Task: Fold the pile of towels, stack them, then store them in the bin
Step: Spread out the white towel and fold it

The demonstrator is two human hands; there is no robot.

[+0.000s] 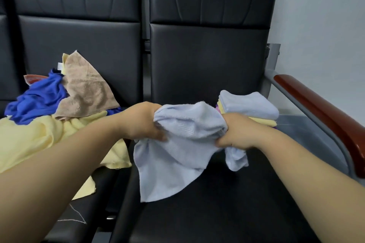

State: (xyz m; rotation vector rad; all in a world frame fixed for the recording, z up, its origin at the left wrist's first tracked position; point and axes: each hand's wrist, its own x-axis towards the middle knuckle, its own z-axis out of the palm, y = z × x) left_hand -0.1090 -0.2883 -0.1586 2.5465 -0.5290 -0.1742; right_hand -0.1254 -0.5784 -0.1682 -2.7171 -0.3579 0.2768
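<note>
**Now, blue towel (177,154) in both fists**

Crumpled and soft, it is sagging below the grip; left hand (146,122) and right hand (235,134) are each clutching a bunch. Better, I'd judge, to be sliding out to two corners, tautening the edge. Just beyond the right hand the folded stack (250,106) is sitting; beyond the left, the loose pile (49,108).

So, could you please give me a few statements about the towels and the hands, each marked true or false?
1. The left hand and right hand both grip the light blue towel. True.
2. That towel is neatly folded. False: it hangs crumpled.
3. A folded stack sits on the right seat. True.
4. The stack is topped by a green towel. False: its top towel is light blue.
5. The unfolded pile lies on the left seat. True.
</note>
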